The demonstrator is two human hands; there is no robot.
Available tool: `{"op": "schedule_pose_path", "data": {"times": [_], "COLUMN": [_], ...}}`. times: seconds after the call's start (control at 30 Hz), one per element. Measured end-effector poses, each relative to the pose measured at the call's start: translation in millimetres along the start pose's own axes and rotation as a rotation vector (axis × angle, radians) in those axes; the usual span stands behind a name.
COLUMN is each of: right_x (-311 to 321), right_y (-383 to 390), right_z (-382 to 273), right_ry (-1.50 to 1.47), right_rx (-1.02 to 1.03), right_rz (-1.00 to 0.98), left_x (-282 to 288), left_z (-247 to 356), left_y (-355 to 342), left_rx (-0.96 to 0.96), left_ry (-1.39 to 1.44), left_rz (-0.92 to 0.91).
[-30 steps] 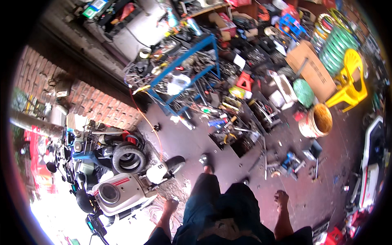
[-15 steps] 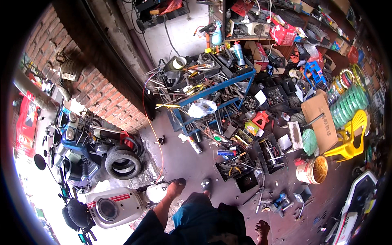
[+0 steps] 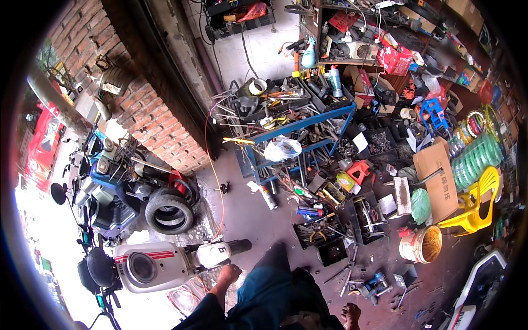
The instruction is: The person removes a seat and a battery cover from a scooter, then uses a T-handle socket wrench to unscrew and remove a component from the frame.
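The white scooter (image 3: 165, 264) stands on the workshop floor (image 3: 247, 203) at its lower left edge, its rear end with the black handgrip (image 3: 239, 246) pointing right — just above the left hand (image 3: 228, 273). That hand hangs loosely open beside the grip, touching nothing. The right hand (image 3: 350, 315) hangs low over the floor near a blue power tool (image 3: 377, 283) — whether its fingers are curled I cannot tell. A stack of tyres (image 3: 169, 213) lies beyond the scooter.

A dark concrete floor (image 3: 242, 209) meets a red brick wall (image 3: 148, 118) at left, wooden shelves (image 3: 379, 38) stand behind, and daylight glares from the lower left.
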State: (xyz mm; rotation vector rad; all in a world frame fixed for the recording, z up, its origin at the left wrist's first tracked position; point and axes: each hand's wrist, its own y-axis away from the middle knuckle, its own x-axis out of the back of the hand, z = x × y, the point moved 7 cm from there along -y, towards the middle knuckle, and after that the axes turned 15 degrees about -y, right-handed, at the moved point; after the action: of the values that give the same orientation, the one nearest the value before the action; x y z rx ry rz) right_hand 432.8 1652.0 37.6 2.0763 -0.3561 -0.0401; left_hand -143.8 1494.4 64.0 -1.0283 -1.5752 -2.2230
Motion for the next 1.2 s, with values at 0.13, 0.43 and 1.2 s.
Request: {"op": "schedule_pose_path", "data": {"times": [0.13, 0.43, 1.2], "right_x": [13, -26, -166], "right_y": [8, 26, 111], "right_z": [12, -10, 1], "right_ry": [0.165, 0.013, -0.228], "right_rx": [0.05, 0.065, 0.076], "right_rz": [-0.118, 0.032, 0.184], "left_x": [6, 120, 231], "left_z": [-7, 100, 297], "left_y": [2, -79, -242], "left_rx": [0.137, -0.046, -0.547], "left_ry": [0.023, 0.019, -0.151], "left_rz": [0.017, 0.105, -0.005]}}
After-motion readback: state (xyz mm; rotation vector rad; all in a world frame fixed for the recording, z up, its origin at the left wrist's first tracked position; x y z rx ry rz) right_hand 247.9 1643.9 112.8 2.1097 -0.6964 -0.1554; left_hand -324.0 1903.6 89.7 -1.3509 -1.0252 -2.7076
